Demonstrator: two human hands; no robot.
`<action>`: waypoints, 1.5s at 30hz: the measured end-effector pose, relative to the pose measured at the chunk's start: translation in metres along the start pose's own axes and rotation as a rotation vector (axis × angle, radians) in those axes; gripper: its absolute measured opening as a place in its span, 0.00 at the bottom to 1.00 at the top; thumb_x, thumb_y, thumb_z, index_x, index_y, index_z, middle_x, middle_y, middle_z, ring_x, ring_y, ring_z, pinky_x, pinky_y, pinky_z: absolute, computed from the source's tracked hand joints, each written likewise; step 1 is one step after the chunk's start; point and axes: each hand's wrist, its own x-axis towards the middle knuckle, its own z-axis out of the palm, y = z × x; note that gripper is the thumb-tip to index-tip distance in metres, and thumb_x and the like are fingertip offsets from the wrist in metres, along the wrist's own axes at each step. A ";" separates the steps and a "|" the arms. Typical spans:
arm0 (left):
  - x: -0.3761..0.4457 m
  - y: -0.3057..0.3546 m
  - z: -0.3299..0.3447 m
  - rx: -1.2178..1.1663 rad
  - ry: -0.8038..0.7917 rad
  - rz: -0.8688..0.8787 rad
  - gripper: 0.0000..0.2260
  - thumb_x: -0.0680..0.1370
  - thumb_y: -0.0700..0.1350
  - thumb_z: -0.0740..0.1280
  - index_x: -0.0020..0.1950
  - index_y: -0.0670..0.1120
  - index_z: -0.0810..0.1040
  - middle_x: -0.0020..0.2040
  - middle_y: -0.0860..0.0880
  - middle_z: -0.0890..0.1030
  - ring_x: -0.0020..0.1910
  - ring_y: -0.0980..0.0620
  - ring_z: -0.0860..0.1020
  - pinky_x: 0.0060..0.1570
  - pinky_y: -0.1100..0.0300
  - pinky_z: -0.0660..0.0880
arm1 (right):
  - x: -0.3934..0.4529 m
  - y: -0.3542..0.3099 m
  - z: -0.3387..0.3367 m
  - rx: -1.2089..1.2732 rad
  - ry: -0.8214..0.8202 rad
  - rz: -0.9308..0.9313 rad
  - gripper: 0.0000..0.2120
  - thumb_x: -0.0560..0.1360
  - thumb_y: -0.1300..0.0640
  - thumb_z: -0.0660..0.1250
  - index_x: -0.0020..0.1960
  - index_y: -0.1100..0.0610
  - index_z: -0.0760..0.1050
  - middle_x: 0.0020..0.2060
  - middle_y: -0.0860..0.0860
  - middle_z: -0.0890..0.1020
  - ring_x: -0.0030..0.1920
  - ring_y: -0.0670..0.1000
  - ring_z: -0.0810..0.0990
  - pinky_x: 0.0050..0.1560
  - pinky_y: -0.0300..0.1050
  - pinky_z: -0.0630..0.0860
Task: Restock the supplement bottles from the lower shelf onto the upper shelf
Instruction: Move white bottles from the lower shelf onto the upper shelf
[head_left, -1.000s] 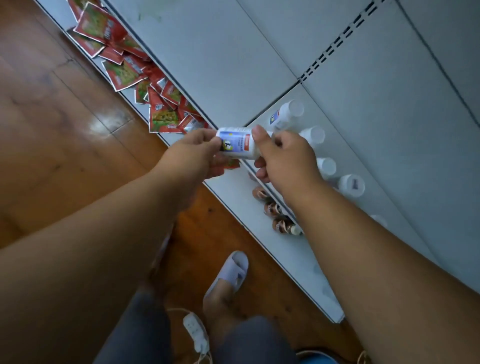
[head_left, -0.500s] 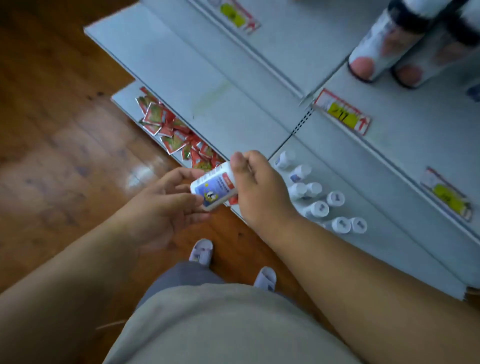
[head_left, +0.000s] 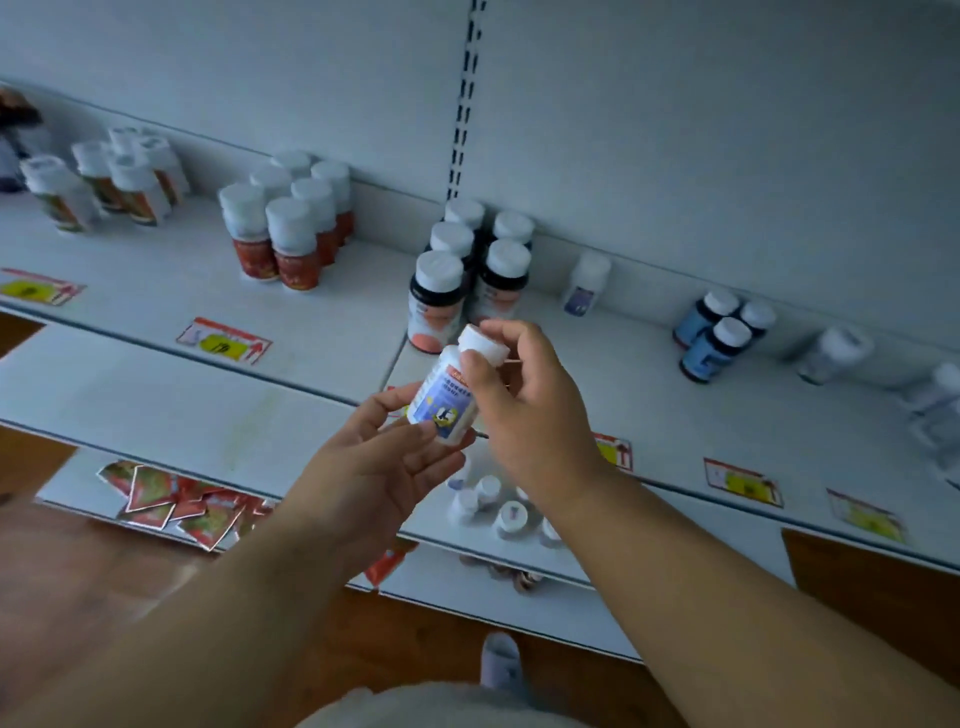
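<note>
A white supplement bottle (head_left: 447, 392) with a blue and yellow label and white cap is held up in front of the shelves. My right hand (head_left: 524, 410) grips its cap and upper side. My left hand (head_left: 384, 462) pinches its lower end between thumb and fingers. Below my hands, several more white-capped bottles (head_left: 496, 506) stand on the lower shelf (head_left: 701, 525). One matching white bottle (head_left: 587, 283) stands at the back of the upper shelf (head_left: 649, 395).
On the upper shelf stand groups of dark bottles (head_left: 467, 270), red-labelled bottles (head_left: 291, 228), blue-labelled bottles (head_left: 719, 332) and more at the far left (head_left: 104, 182). Red sachets (head_left: 176, 506) lie on the bottom shelf. Price tags (head_left: 223, 340) line the shelf edges. Wooden floor lies below.
My view has swung up from the low shelves to the upper shelf. Both hands have lifted the bottle, turning it from lying sideways to nearly upright.
</note>
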 end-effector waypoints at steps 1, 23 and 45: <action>0.008 -0.005 0.012 0.045 0.000 -0.004 0.18 0.70 0.33 0.70 0.58 0.44 0.76 0.53 0.36 0.82 0.48 0.40 0.82 0.51 0.50 0.81 | 0.004 0.006 -0.011 -0.028 0.024 -0.010 0.12 0.76 0.47 0.69 0.59 0.44 0.73 0.52 0.46 0.82 0.49 0.44 0.81 0.51 0.42 0.78; 0.220 -0.084 0.168 1.025 0.218 0.038 0.13 0.81 0.42 0.63 0.63 0.55 0.76 0.57 0.47 0.79 0.55 0.46 0.78 0.60 0.50 0.77 | 0.167 0.159 -0.160 -0.426 -0.082 -0.058 0.25 0.71 0.52 0.76 0.63 0.55 0.69 0.60 0.53 0.74 0.55 0.53 0.76 0.52 0.49 0.74; 0.183 -0.065 0.143 1.611 0.094 0.459 0.22 0.77 0.41 0.66 0.71 0.52 0.70 0.68 0.50 0.73 0.62 0.51 0.75 0.59 0.55 0.76 | 0.112 0.138 -0.140 -0.662 0.147 -0.239 0.27 0.70 0.57 0.75 0.65 0.61 0.69 0.63 0.59 0.72 0.63 0.60 0.72 0.59 0.54 0.75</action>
